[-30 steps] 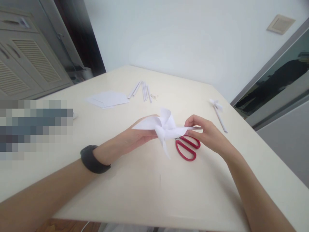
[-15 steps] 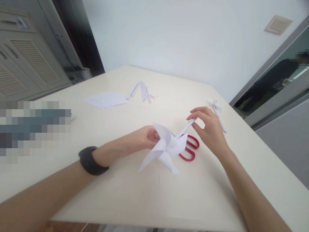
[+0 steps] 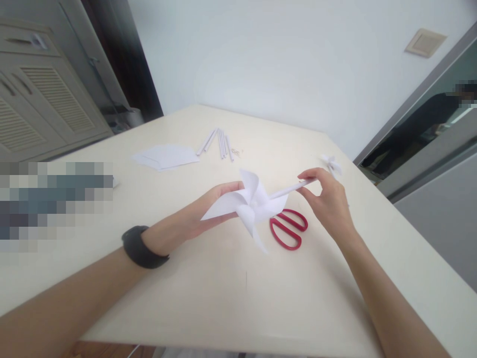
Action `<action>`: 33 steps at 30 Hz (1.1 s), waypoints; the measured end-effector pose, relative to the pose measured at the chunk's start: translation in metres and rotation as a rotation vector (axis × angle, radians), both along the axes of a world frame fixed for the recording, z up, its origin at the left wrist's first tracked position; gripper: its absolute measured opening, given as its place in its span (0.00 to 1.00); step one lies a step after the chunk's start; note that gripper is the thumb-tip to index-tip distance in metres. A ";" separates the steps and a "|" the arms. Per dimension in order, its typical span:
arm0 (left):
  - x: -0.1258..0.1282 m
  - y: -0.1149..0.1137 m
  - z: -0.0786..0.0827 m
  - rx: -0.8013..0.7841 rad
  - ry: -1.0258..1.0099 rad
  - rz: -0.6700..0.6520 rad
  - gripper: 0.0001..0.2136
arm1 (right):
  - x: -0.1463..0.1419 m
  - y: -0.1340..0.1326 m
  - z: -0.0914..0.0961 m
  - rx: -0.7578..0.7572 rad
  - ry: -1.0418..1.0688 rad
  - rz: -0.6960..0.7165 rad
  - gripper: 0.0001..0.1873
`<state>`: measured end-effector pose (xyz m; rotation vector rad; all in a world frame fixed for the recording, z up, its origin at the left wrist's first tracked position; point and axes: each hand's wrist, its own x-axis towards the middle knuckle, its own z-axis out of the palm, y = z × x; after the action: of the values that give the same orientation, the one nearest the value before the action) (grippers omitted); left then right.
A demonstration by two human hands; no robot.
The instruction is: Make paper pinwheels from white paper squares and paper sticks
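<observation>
A white paper pinwheel (image 3: 257,206) is held above the table, its curled blades turned toward me and its rolled-paper stick pointing right. My right hand (image 3: 325,195) pinches the far end of that stick between thumb and fingers. Behind the blades on the left is my left hand (image 3: 208,206), with a black band on its wrist. Its fingers are stretched out and apart, but the pinwheel hides their tips, so contact cannot be made out. Red-handled scissors (image 3: 286,228) lie on the table below the stick, their blades mostly hidden by the pinwheel.
White paper sheets (image 3: 167,156) lie at the back left of the table (image 3: 208,308). Beside them are several rolled paper sticks (image 3: 222,143) and small pins (image 3: 235,152). A second pinwheel (image 3: 331,164) rests beyond my right hand. A person (image 3: 421,124) shows at the far right.
The pinwheel has risen slightly and its blades have turned. The stick is now closer to level. My left hand's fingers have straightened from a curl; my right hand has shifted slightly right.
</observation>
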<state>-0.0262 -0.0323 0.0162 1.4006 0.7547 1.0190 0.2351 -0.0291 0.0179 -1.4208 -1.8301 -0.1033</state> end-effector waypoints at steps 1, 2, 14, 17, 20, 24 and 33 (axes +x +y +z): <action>-0.002 0.001 -0.004 -0.057 0.000 -0.068 0.21 | 0.000 0.000 0.000 -0.002 0.003 -0.002 0.09; -0.003 0.003 -0.007 -0.113 -0.023 -0.126 0.21 | 0.000 0.000 0.000 -0.004 0.007 -0.003 0.09; -0.003 0.029 -0.040 -0.102 -0.282 -0.371 0.17 | 0.000 0.001 0.000 0.000 0.011 -0.016 0.09; -0.001 0.031 -0.042 -0.132 -0.313 -0.378 0.17 | 0.000 0.000 0.000 -0.009 0.014 -0.008 0.09; 0.003 0.033 -0.040 -0.182 -0.363 -0.343 0.18 | 0.000 0.000 0.000 -0.023 0.017 -0.003 0.08; 0.006 0.032 -0.032 -0.222 -0.371 -0.302 0.14 | -0.001 0.000 -0.001 -0.041 0.015 -0.010 0.08; 0.006 0.036 -0.019 -0.168 -0.398 -0.171 0.06 | -0.004 -0.002 0.000 -0.124 0.019 0.003 0.04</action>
<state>-0.0205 0.0036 -0.0031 1.0534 0.4087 1.0323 0.2311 -0.0311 0.0176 -1.4996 -1.8504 0.0256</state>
